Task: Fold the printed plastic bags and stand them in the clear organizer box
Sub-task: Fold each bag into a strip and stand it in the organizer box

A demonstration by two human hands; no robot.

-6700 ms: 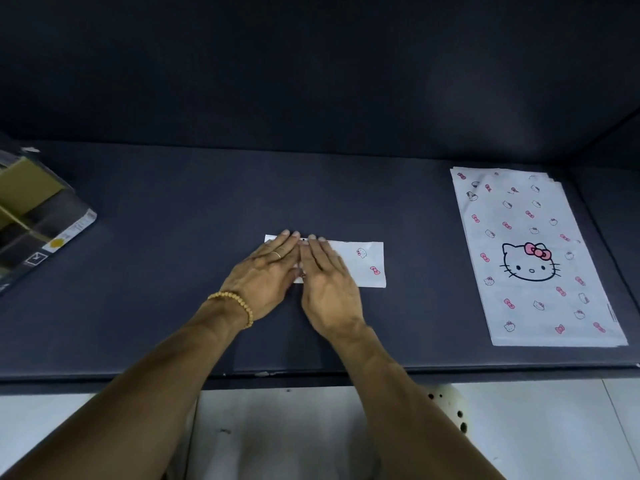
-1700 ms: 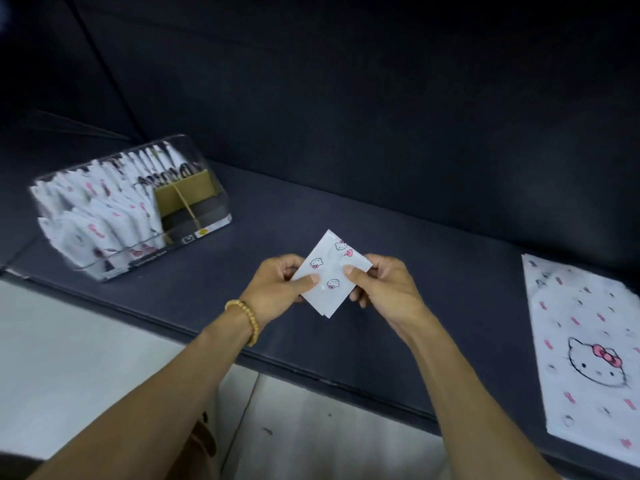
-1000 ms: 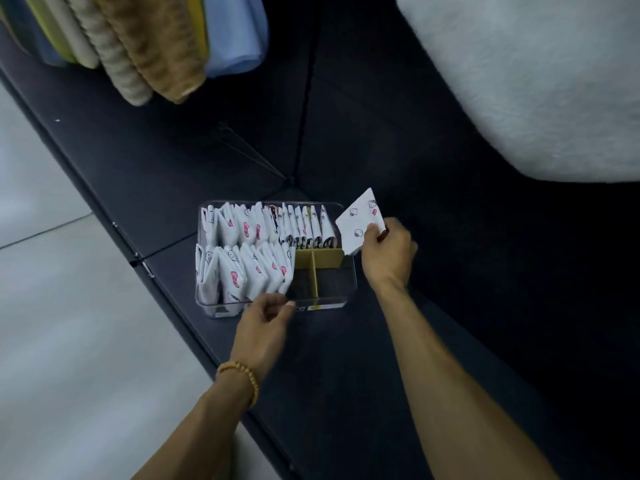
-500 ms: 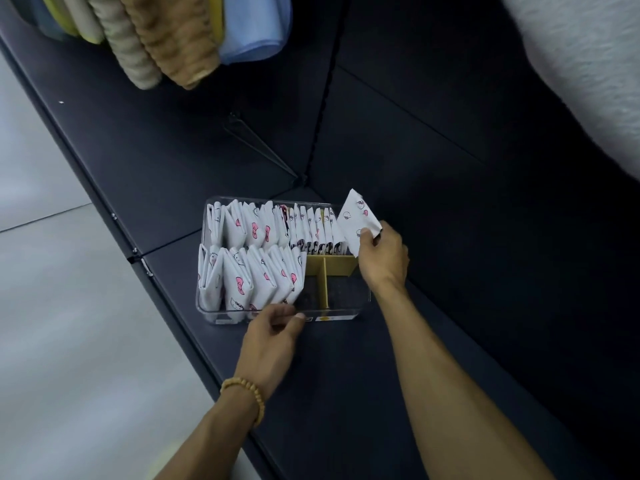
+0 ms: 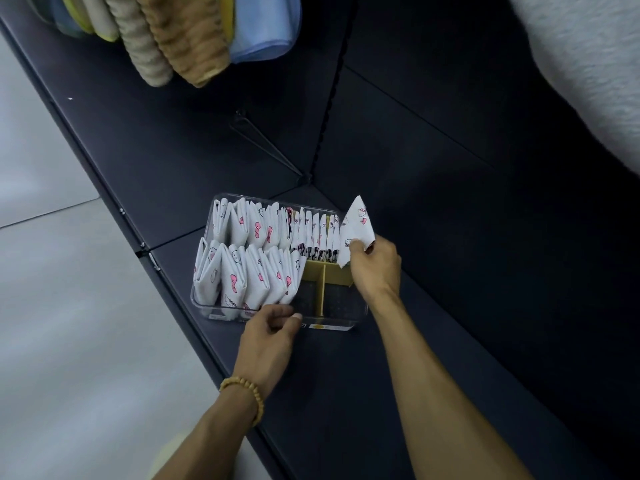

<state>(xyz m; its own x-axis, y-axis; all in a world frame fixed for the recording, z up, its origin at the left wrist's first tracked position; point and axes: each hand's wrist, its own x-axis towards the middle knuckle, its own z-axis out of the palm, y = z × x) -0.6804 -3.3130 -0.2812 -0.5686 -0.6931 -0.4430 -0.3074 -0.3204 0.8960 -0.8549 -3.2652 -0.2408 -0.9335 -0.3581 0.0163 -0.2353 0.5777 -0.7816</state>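
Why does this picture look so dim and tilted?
Head view: the dark shelf absorbs light and hides detail; the wide lens slants it diagonally; the white folded bag and clear organizer box stand out; the fluffy white mass at upper right looks soft.

Shop: dark shelving point(image 5: 398, 358), hanging towels point(image 5: 180, 32)

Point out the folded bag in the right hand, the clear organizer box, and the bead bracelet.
folded bag point(image 5: 356, 223), head view, on its printed face above the right hand's grip.
clear organizer box point(image 5: 332, 326), head view, on its near wall by the label.
bead bracelet point(image 5: 246, 393), head view, on the beads across the left wrist.
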